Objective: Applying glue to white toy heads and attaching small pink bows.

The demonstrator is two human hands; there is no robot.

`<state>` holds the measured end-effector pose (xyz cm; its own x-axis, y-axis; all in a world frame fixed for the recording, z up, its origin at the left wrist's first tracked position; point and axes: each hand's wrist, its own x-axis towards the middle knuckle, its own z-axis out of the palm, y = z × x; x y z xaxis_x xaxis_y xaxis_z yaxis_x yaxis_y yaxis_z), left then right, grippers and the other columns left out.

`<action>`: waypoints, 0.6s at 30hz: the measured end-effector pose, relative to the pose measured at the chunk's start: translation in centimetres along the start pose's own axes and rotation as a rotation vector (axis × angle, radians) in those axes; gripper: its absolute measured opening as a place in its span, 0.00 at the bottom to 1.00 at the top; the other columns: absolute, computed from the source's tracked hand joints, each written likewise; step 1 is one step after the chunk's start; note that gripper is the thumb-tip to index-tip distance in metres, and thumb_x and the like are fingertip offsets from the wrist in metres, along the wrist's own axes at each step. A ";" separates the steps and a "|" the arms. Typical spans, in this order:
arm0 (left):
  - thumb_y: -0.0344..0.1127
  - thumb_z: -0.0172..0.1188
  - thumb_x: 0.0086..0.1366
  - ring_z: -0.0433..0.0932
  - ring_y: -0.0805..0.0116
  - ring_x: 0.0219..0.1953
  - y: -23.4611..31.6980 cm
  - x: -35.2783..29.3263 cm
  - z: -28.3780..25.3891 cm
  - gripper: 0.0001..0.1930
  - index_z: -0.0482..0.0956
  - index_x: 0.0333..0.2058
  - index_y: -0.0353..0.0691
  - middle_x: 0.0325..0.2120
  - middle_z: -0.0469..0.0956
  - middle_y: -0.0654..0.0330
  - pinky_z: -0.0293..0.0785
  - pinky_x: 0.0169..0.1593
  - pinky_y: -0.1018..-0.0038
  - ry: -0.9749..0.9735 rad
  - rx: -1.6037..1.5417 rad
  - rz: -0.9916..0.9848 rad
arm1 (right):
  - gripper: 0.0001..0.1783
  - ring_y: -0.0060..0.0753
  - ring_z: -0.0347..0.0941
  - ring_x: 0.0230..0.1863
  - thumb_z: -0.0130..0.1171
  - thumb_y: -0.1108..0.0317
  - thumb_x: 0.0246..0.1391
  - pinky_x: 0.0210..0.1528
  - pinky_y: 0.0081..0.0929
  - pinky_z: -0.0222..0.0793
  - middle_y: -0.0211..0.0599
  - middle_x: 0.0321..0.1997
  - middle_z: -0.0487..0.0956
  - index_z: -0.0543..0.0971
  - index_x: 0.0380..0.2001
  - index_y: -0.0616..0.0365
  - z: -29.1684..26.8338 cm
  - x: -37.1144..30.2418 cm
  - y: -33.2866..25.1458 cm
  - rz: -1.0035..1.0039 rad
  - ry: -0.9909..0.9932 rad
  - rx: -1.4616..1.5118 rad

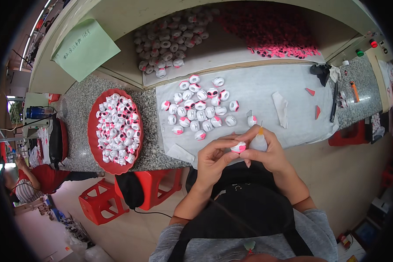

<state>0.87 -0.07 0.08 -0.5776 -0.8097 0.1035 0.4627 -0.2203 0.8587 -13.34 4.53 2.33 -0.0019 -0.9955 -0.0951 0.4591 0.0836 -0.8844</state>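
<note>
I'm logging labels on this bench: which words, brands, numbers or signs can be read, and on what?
Green note: a handwritten line, too small and slanted to quote reliably.
White pieces: dark marks, too small to read.
Apron: pale marks, unreadable.

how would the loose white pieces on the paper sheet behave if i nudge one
The white pieces would probably roll or rock on the paper sheet, since their sides look rounded. They are likely light: they're small, and the left hand pinches one in its fingers. Their glossy look suggests they may be slightly slippery.
</note>
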 end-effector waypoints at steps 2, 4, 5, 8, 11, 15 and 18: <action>0.20 0.52 0.48 0.65 0.64 0.44 -0.1 -0.1 -0.1 0.11 0.69 0.33 0.31 0.36 0.69 0.51 0.55 0.51 0.69 -0.002 0.007 0.006 | 0.14 0.17 0.64 0.17 0.55 0.77 0.39 0.18 0.12 0.60 0.29 0.19 0.67 0.70 0.34 0.64 0.1 -0.1 0.2 0.026 0.006 0.060; 0.20 0.53 0.48 0.65 0.64 0.44 -0.1 -0.1 -0.1 0.11 0.69 0.33 0.31 0.36 0.69 0.51 0.54 0.52 0.67 -0.003 0.015 0.013 | 0.13 0.17 0.64 0.17 0.55 0.77 0.39 0.19 0.12 0.61 0.30 0.19 0.68 0.69 0.33 0.64 0.2 -0.1 0.3 0.014 0.013 0.086; 0.20 0.53 0.47 0.65 0.64 0.44 0.0 -0.1 -0.1 0.11 0.69 0.33 0.31 0.35 0.70 0.52 0.53 0.52 0.67 0.006 0.012 -0.002 | 0.13 0.17 0.64 0.17 0.55 0.77 0.39 0.19 0.12 0.61 0.30 0.19 0.68 0.69 0.33 0.64 0.2 0.0 0.3 0.016 0.012 0.086; 0.21 0.53 0.47 0.66 0.64 0.43 0.0 -0.3 0.0 0.11 0.70 0.33 0.32 0.34 0.71 0.53 0.52 0.53 0.65 0.033 0.015 -0.028 | 0.13 0.18 0.65 0.18 0.55 0.77 0.39 0.20 0.12 0.62 0.31 0.19 0.68 0.70 0.33 0.64 0.2 0.1 0.2 -0.009 0.007 0.020; 0.22 0.54 0.48 0.67 0.63 0.42 -0.1 -0.2 0.0 0.11 0.70 0.33 0.33 0.34 0.71 0.53 0.51 0.53 0.64 0.019 0.049 0.008 | 0.12 0.18 0.65 0.18 0.55 0.77 0.39 0.20 0.13 0.62 0.32 0.19 0.68 0.70 0.32 0.65 0.0 0.0 0.3 -0.048 0.005 -0.044; 0.22 0.53 0.48 0.67 0.63 0.42 -0.2 -0.1 0.0 0.10 0.70 0.32 0.34 0.33 0.71 0.53 0.50 0.53 0.63 -0.023 0.098 0.092 | 0.12 0.21 0.66 0.18 0.56 0.78 0.36 0.20 0.16 0.63 0.36 0.20 0.70 0.71 0.30 0.66 0.2 -0.2 0.4 -0.062 0.035 -0.035; 0.22 0.52 0.49 0.67 0.65 0.42 -0.4 0.0 0.0 0.10 0.69 0.34 0.32 0.34 0.71 0.53 0.50 0.54 0.64 -0.051 0.096 0.110 | 0.12 0.24 0.67 0.18 0.56 0.79 0.34 0.19 0.18 0.64 0.39 0.21 0.71 0.70 0.29 0.67 0.2 -0.3 0.5 -0.040 0.072 -0.016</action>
<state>0.72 0.00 -0.25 -0.5614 -0.7971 0.2226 0.4599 -0.0768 0.8847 -12.95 4.83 1.99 -0.0841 -0.9922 -0.0920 0.4435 0.0454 -0.8951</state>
